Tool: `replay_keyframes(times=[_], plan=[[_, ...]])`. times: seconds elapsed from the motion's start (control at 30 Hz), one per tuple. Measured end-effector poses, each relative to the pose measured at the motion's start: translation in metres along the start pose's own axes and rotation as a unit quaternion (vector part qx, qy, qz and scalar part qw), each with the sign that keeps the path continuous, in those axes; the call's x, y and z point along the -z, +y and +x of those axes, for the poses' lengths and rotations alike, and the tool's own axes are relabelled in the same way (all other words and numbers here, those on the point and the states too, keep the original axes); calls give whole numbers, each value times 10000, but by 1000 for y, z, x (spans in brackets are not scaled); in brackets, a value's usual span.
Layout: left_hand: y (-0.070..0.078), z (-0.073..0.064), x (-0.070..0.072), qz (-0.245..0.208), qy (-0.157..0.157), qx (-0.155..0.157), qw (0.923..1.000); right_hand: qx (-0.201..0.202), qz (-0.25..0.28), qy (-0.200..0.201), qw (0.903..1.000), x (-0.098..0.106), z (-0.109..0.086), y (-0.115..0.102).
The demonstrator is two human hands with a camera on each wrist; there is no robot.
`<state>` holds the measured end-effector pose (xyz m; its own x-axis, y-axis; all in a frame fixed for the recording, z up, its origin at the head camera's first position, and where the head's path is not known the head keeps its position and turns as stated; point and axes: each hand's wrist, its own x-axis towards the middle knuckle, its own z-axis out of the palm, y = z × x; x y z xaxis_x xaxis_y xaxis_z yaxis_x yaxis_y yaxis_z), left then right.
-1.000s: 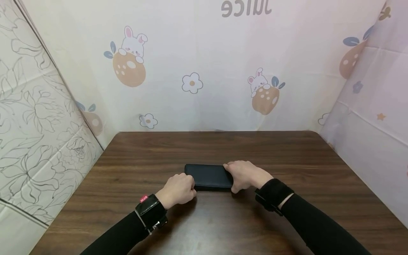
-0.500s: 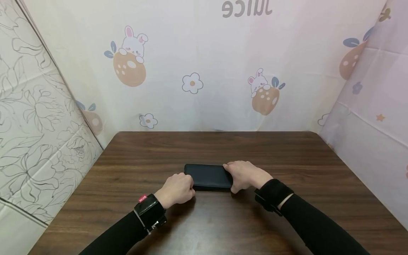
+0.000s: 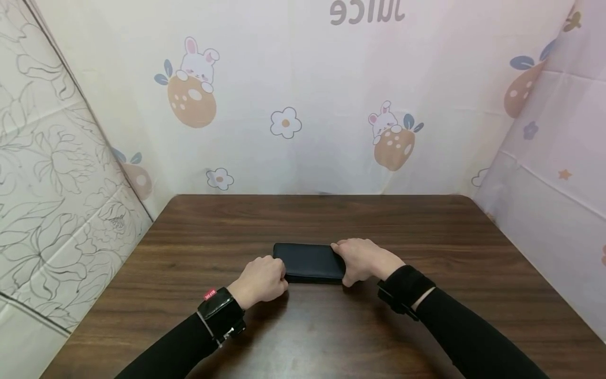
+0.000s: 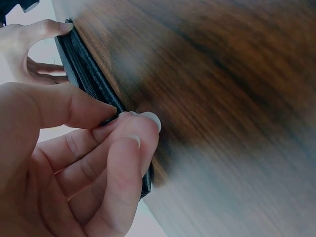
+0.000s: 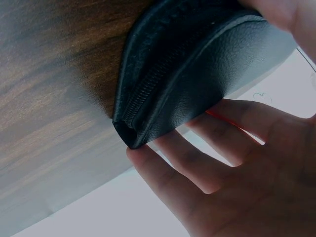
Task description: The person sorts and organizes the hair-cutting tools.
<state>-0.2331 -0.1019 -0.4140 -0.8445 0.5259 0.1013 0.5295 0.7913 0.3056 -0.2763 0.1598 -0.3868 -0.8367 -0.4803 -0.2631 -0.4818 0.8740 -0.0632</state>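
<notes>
A black leather-look zip wallet [image 3: 310, 262] lies flat near the middle of the brown table, its long zipped edge facing me. My left hand [image 3: 262, 279] is at its near left corner. Thumb and curled fingers pinch the zipper pull there, which is mostly hidden by the fingertips in the left wrist view. My right hand [image 3: 363, 259] grips the wallet's right end, thumb on one long edge and fingers spread along the other. Black zipper teeth [image 5: 148, 86] run along the rounded end in the right wrist view, sunk between the wallet's two edges.
The wood-grain table [image 3: 227, 221] reaches back to a pale curtain [image 3: 326, 152] printed with rabbits and fruit. A flower-patterned panel [image 3: 61, 184] stands at the left, and another curtain [image 3: 558, 210] hangs at the right. Both wrists wear black straps.
My left hand has slid slightly left along the wallet's near edge, uncovering a little more of it. The right hand and the wallet stay almost still.
</notes>
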Motion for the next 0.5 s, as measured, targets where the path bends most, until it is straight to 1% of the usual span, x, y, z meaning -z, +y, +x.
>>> replay_keyframes(times=[0.17,0.5], plan=[[-2,1,1,21,3,58,10000,-58,21,-12,10000,0,-1,1],[-5,0,2,-71,-61,121,9999,-13,-15,-29,10000,-1,2,2]])
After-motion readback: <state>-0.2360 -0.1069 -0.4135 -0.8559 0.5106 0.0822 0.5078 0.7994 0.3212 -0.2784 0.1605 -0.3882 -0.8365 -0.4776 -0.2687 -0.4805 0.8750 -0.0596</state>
